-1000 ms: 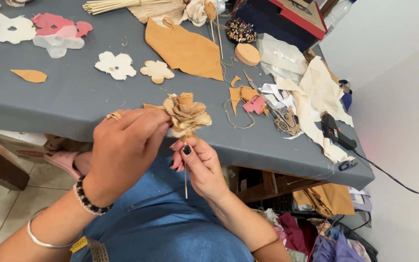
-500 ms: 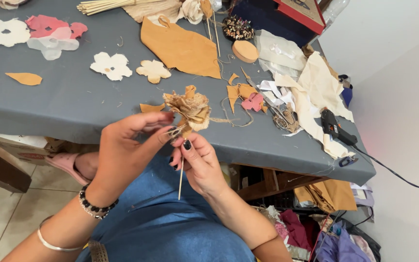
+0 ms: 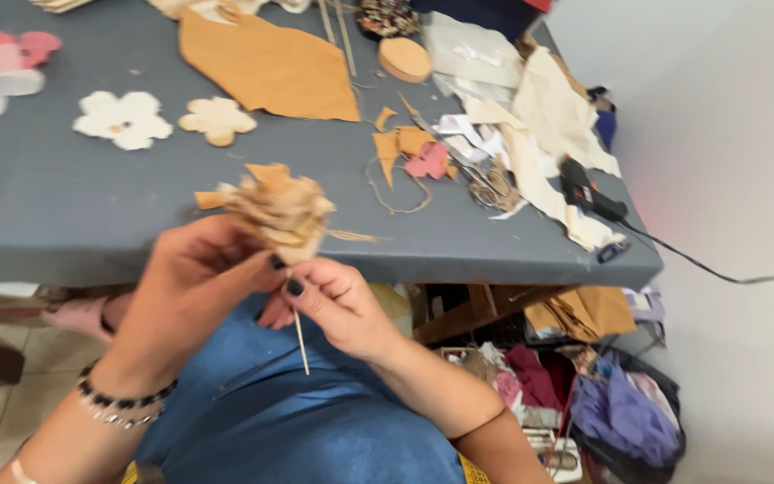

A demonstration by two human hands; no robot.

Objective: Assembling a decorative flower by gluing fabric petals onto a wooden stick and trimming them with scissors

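Over the table's (image 3: 64,224) near edge, the left hand (image 3: 185,291) cups the layered tan flower (image 3: 281,211) while the right hand (image 3: 333,300), at four o'clock from it, pinches its stick (image 3: 301,336), so the bloom looks nearly built, with cut petals (image 3: 217,119) at eleven o'clock unused.

Soft, even daylight is filling the scene; motion blur is smearing the whole frame, worst around the tan flower (image 3: 281,213) above the bench (image 3: 64,215).
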